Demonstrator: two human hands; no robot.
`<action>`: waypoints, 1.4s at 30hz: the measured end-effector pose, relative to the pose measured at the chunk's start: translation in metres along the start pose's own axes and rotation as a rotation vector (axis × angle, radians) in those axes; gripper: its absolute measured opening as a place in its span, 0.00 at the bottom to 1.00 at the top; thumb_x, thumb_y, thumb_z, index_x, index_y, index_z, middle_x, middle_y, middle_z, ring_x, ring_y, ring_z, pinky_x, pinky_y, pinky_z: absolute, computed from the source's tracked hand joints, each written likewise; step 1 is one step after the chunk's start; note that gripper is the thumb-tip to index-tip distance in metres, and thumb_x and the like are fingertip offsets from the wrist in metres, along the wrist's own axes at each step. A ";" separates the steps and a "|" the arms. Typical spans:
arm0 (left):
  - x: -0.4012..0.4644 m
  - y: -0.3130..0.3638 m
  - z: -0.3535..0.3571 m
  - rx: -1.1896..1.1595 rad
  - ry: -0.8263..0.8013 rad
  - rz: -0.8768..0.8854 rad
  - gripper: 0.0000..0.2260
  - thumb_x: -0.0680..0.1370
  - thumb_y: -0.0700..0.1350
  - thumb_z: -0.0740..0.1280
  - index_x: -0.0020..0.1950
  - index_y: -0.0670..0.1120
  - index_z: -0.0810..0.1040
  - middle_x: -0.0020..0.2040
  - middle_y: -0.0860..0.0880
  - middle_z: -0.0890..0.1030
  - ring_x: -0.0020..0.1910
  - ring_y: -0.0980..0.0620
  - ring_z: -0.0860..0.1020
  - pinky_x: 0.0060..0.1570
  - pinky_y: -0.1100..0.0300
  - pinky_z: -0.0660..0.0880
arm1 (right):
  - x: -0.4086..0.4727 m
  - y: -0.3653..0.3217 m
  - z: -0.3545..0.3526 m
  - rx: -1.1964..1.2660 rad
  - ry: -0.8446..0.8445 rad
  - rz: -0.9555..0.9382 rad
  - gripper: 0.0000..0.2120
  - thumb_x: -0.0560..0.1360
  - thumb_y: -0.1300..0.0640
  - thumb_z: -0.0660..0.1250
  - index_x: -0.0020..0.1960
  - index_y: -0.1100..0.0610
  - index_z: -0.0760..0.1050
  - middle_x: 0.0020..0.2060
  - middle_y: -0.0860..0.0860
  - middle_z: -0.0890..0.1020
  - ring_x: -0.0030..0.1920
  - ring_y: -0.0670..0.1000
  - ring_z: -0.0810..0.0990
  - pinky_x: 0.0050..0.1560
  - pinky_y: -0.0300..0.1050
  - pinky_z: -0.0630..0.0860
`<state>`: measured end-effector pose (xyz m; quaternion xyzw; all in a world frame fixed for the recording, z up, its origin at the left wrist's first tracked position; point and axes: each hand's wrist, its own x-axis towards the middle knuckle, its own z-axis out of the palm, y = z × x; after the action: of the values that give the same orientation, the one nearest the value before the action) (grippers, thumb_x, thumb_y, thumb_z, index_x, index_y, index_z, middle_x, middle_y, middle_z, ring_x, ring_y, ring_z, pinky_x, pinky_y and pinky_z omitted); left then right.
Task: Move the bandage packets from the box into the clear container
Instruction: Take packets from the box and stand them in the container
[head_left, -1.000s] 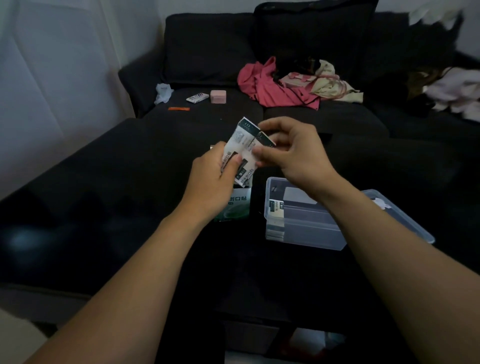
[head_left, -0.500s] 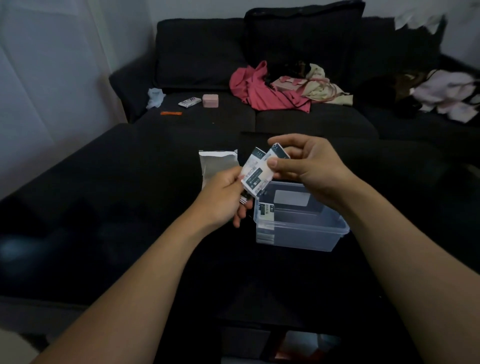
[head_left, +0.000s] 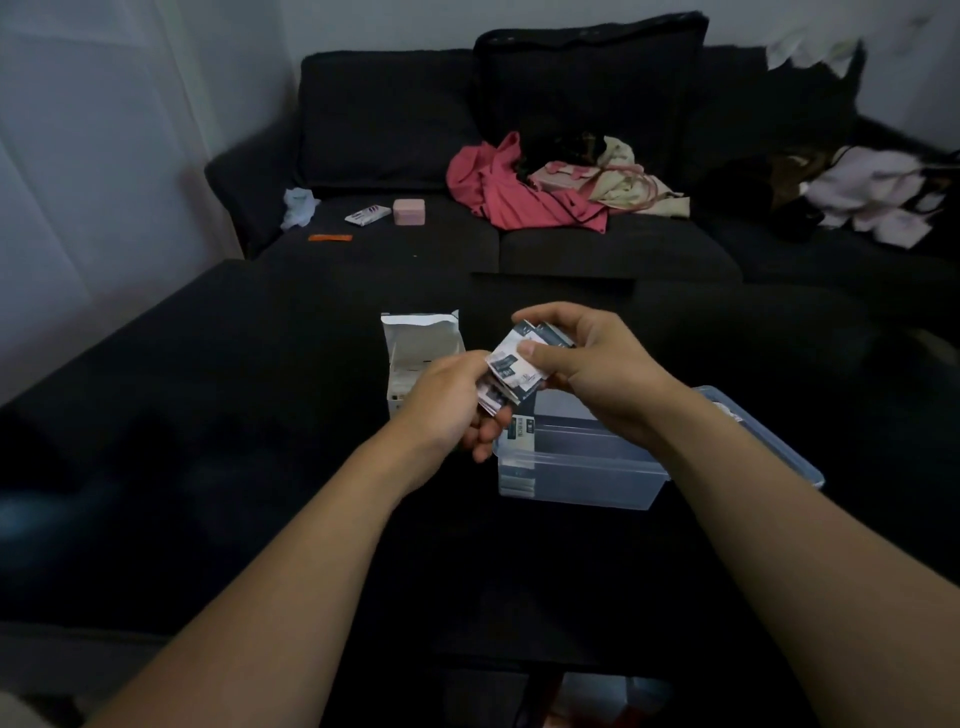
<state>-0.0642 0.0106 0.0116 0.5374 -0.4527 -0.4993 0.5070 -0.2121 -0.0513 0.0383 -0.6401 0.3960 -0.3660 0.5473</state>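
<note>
Hands and Bandage Packets Over the Clear Container

Both hands met near the middle of the frame. The right hand pinched a small fan of bandage packets between its thumb on top and its curled fingers behind. The left hand came in from the lower left with its fingers curled under the low end of the same packets, and it held them too. The packets were white with dark print, and they sat just above the left end of the clear container.

The clear container stood on the dark table, just right of the middle of the frame, partly behind the right wrist. A few more packets stood on edge inside it, against its left wall. Its clear lid lay beside it, further right, mostly hidden by the right arm.

The box stood open on the table just left of the hands, with its white flap up. The left hand covered its lower right corner.

Further back, a dark sofa filled the top of the frame. On its seat at upper left lay a small pink case, a little white pack, an orange strip and a crumpled pale tissue. A red cloth and a cream bag sat in a heap at upper middle. Pale clothes lay at the upper right.
</note>
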 end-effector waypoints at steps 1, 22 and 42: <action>0.001 0.002 0.002 -0.060 0.024 -0.015 0.17 0.85 0.52 0.57 0.48 0.42 0.78 0.30 0.45 0.76 0.23 0.53 0.70 0.20 0.62 0.66 | 0.000 0.001 0.002 0.054 0.048 0.007 0.13 0.78 0.67 0.68 0.62 0.59 0.78 0.54 0.59 0.82 0.48 0.53 0.85 0.48 0.46 0.84; -0.004 0.012 0.014 -0.396 0.342 0.043 0.16 0.83 0.52 0.64 0.37 0.47 0.76 0.32 0.49 0.81 0.33 0.52 0.82 0.44 0.52 0.81 | -0.016 -0.007 0.015 -0.250 -0.048 -0.159 0.21 0.74 0.51 0.75 0.65 0.50 0.77 0.56 0.45 0.81 0.54 0.44 0.80 0.48 0.37 0.80; -0.006 0.003 0.013 -0.495 -0.110 -0.227 0.23 0.84 0.62 0.53 0.60 0.49 0.82 0.55 0.44 0.85 0.54 0.45 0.84 0.56 0.48 0.79 | -0.016 0.005 0.004 -0.677 -0.293 -0.470 0.62 0.60 0.57 0.83 0.80 0.40 0.47 0.64 0.45 0.73 0.62 0.44 0.76 0.62 0.46 0.78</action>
<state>-0.0779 0.0153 0.0150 0.4164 -0.2807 -0.6767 0.5384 -0.2154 -0.0355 0.0319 -0.9013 0.2553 -0.2358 0.2588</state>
